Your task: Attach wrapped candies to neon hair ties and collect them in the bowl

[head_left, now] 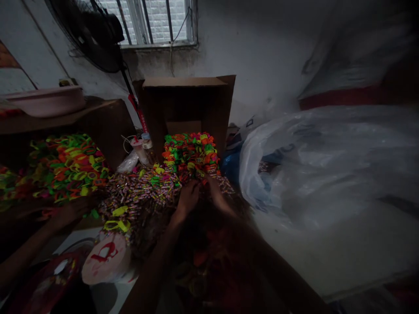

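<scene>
My left hand (188, 197) and my right hand (213, 186) reach side by side into a heap of small wrapped candies (144, 192). Just beyond it lies a pile of neon plastic rings (191, 152) in green, orange, yellow and pink. The left hand's fingers curl down into the heap at the foot of the ring pile; what they pinch is too small and dark to name. My right fingers are buried among the pieces and do not show. Both forearms are in deep shadow.
An open cardboard box (186, 100) stands behind the ring pile. A second neon ring heap (65, 165) lies left, with another person's hand (68, 213) at its edge. A big clear plastic sack (327, 165) fills the right. Small bottles (144, 148) and a fan (98, 35) are at the back left.
</scene>
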The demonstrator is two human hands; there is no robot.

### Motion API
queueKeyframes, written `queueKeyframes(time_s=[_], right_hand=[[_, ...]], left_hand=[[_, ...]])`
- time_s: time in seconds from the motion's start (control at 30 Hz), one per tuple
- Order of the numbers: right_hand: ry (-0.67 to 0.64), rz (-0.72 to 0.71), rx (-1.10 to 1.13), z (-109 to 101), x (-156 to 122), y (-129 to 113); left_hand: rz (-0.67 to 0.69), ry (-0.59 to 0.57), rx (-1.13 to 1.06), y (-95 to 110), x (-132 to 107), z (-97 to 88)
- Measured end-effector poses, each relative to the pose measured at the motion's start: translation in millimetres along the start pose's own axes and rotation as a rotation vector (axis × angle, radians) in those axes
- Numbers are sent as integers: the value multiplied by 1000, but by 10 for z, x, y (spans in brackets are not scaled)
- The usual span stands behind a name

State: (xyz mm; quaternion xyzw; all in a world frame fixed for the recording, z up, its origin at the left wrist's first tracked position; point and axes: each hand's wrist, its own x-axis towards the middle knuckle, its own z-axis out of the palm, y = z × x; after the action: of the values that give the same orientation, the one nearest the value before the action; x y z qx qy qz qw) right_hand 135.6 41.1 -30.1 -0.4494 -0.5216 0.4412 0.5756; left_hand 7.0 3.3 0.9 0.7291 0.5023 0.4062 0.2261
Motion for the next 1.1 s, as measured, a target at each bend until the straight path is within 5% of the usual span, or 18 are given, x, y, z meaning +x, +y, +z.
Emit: queueKeyframes(time_s=[0.2, 0.43, 0.87, 1.1], right_hand=[[124, 7, -9, 10, -96, -86], [114, -78, -103, 23, -114, -112], [157, -108, -226, 29, -126, -99], [24, -78, -290, 66, -150, -136]], left_hand=[[57, 13, 202, 86, -22, -15], [55, -31, 511, 244, -72, -71], [23, -68, 572, 263, -78, -95], [41, -29, 602, 183, -71, -74]])
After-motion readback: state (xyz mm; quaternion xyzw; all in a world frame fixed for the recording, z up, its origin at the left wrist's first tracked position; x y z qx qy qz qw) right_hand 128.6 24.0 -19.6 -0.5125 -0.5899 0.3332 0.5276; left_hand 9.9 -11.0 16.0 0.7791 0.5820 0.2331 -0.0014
